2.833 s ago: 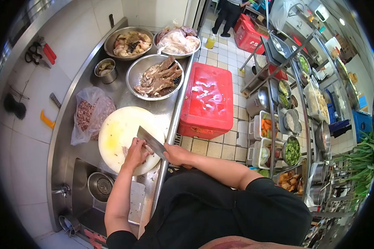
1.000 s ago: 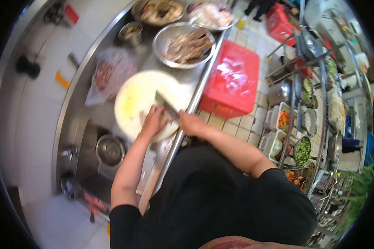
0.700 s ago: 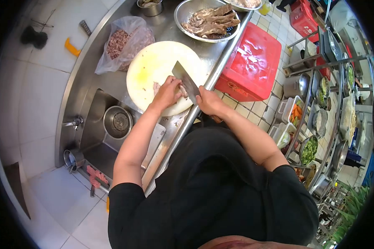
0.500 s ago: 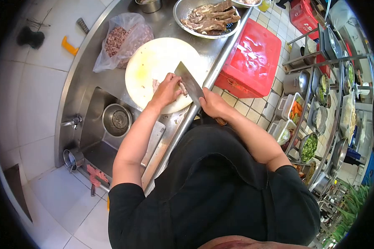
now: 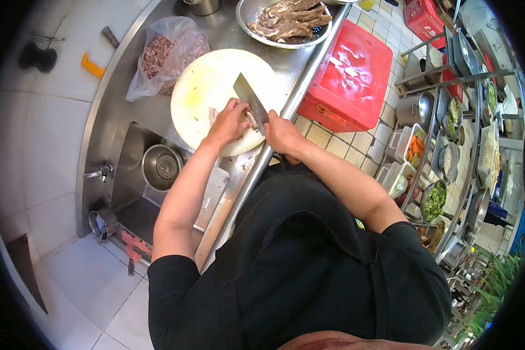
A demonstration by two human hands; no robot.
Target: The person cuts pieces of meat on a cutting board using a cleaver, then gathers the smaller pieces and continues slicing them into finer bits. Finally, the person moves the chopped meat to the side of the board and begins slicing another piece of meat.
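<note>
A round white cutting board [image 5: 216, 76] lies on the steel counter. Small pieces of pale meat [image 5: 252, 121] are on its near side, partly covered by my left hand [image 5: 230, 123], whose curled fingers press down on them. My right hand [image 5: 282, 136] is wrapped around the handle of a cleaver [image 5: 251, 99]. The broad blade is over the board, right beside the fingertips of my left hand. Beyond the board, a clear plastic bag [image 5: 184, 49] holds chopped meat. A steel colander [image 5: 245, 26] with large strips of meat [image 5: 291, 22] stands at the far end.
A steel sink with a metal bowl [image 5: 162, 167] is to the left, near a tap [image 5: 101, 172]. Right of the counter stands a red lidded box [image 5: 353, 76] on the tiled floor. Shelves with pots and vegetables [image 5: 434, 201] line the right side.
The cleaver and my right hand have moved left, closer to my left hand. My left hand still rests on the meat. The whole view has shifted slightly.
</note>
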